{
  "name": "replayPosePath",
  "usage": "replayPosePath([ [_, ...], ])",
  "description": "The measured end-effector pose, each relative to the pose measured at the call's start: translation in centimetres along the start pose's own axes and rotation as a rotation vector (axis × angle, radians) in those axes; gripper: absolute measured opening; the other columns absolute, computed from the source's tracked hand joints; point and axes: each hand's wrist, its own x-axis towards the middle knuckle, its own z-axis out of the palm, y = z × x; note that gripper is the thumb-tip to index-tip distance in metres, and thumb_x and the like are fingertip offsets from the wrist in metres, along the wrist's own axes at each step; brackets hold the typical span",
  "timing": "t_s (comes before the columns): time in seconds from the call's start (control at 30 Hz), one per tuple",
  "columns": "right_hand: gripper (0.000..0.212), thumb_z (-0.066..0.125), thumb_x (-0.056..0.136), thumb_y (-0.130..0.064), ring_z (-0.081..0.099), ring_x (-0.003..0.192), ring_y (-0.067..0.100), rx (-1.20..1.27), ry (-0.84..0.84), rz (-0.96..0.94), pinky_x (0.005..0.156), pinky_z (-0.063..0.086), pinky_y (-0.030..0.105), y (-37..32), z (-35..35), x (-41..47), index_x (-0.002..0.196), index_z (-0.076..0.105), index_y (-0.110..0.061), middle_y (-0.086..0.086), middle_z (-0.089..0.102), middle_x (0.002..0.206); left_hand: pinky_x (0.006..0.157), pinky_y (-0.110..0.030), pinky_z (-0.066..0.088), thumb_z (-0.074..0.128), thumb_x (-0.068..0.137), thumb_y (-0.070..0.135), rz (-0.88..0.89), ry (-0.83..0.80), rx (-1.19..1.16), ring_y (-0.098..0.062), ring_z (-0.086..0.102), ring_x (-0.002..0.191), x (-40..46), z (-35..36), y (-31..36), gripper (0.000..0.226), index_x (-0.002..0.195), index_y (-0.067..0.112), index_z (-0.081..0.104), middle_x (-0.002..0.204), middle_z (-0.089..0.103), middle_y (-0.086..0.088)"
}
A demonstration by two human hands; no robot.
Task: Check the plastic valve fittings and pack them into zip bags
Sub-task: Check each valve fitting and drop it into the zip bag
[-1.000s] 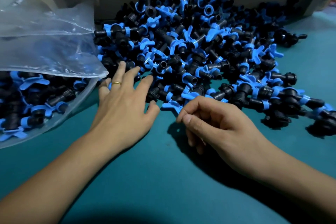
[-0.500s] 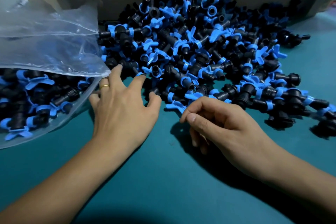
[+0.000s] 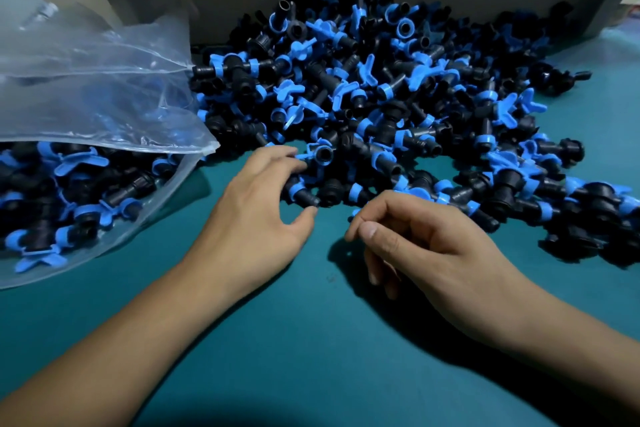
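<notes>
Hundreds of fittings [image 3: 363, 90], black with blue handles and collars, lie heaped at the back edge of the teal worktop [image 3: 311, 340], against a dark wall, with a trail of them running toward the right edge. At the left edge a clear bag [image 3: 104, 87] lies on its side, mouth toward the heap, already partly filled with fittings (its upper flap is lifted and creased). Left hand [image 3: 256, 215] reaches into the near rim of the heap, fingers and thumb curled round one fitting [image 3: 299, 194] there. Right hand [image 3: 429, 253] hovers just beside it above the worktop, fingers curled with thumb and forefinger tips together; whether they pinch anything cannot be told.
</notes>
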Motion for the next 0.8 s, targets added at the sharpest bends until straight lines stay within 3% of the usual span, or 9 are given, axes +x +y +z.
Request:
replayPosePath([
  [0.07,0.017,0.058,0.103,-0.028,0.062,0.059,0.015,-0.014,-0.007,-0.007,0.058,0.05,0.024,0.1,-0.1,0.0,0.097,0.07,-0.017,0.006,0.069,0.071,0.106,0.0,0.027,0.081,0.085,0.017,0.066,-0.018,-0.048,0.004,0.051,0.124,0.0,-0.2,-0.1,0.044,0.128,0.015,0.069,0.142,0.056,0.008],
  [0.2,0.017,0.058,0.101,-0.03,0.062,0.058,0.015,0.011,0.001,-0.012,0.058,0.049,0.023,0.0,0.0,0.0,0.096,0.07,-0.02,0.006,0.068,0.069,0.108,-0.021,0.045,0.08,0.085,0.004,0.187,0.048,-0.111,-0.006,0.061,0.123,0.0,-0.6,0.7,0.038,0.121,0.014,0.075,0.131,0.065,0.006],
  [0.33,0.017,0.058,0.101,-0.03,0.063,0.058,0.016,-0.004,0.004,-0.02,0.058,0.05,0.024,0.1,0.0,0.0,0.097,0.07,-0.019,0.006,0.068,0.07,0.101,-0.017,0.047,0.071,0.086,-0.001,0.284,0.267,-0.116,-0.006,0.068,0.109,0.2,-1.2,1.1,0.028,0.11,0.01,0.078,0.114,0.074,0.003],
  [0.43,0.015,0.057,0.101,-0.031,0.063,0.058,0.017,-0.006,0.018,-0.031,0.058,0.051,0.028,0.1,0.1,-0.1,0.095,0.069,-0.024,0.005,0.068,0.069,0.09,-0.017,0.051,0.065,0.089,0.004,0.176,0.324,-0.281,-0.004,0.07,0.097,-0.1,-1.4,1.0,0.025,0.108,0.015,0.077,0.105,0.075,0.005],
  [0.5,0.01,0.057,0.101,-0.032,0.064,0.058,0.018,-0.055,0.055,-0.071,0.057,0.053,0.032,0.1,0.2,-0.3,0.099,0.067,-0.029,0.004,0.068,0.071,0.079,-0.027,0.06,0.063,0.091,0.007,-0.072,0.251,-0.807,-0.016,0.074,0.085,-0.2,-1.0,1.5,0.018,0.104,0.011,0.076,0.099,0.076,-0.001],
  [0.57,0.006,0.058,0.102,-0.03,0.064,0.059,0.022,-0.146,0.123,-0.145,0.057,0.055,0.04,0.2,0.1,-0.4,0.107,0.063,-0.032,0.003,0.067,0.076,0.071,-0.038,0.063,0.062,0.089,0.008,-0.288,0.054,-1.285,-0.029,0.074,0.084,-0.2,-0.6,2.1,0.015,0.099,0.003,0.072,0.1,0.074,-0.014],
  [0.67,0.022,0.067,0.098,-0.039,0.062,0.062,0.024,-0.159,0.194,-0.187,0.059,0.056,0.053,0.1,0.1,-0.4,0.114,0.056,-0.029,0.0,0.066,0.083,0.07,-0.039,0.063,0.068,0.086,0.007,-0.308,-0.189,-1.367,-0.033,0.072,0.087,-0.4,0.1,2.3,0.016,0.101,0.0,0.072,0.103,0.07,-0.024],
  [0.8,0.032,0.071,0.091,-0.049,0.061,0.063,0.023,-0.194,0.225,-0.18,0.058,0.053,0.045,0.3,-0.1,-0.1,0.113,0.056,-0.031,-0.003,0.065,0.082,0.078,-0.037,0.063,0.072,0.085,0.003,-0.235,-0.259,-1.296,-0.033,0.068,0.093,-0.5,0.2,2.0,0.031,0.113,-0.009,0.066,0.108,0.067,-0.031],
])
